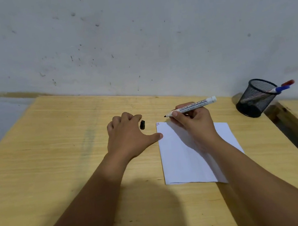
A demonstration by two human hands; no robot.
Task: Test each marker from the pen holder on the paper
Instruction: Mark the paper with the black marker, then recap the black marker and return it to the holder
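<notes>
A wooden desk (55, 164) is set against a scuffed grey wall. An uncapped black marker (191, 106) is gripped by the right hand (195, 123), tip just above the paper (185, 161). Its cap (142, 124) lies beside the left hand (128, 135), whose loosely curled fingers hold nothing. 2 markers (282, 87) are left in the mesh pen holder (255, 98).

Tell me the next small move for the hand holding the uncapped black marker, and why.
Probably lower the black marker in the right hand so its tip touches the paper and draws a short stroke. Its cap lies off on the table by the left hand, the tip hovers just past the sheet's top edge, and small test marks already sit in that corner.
</notes>
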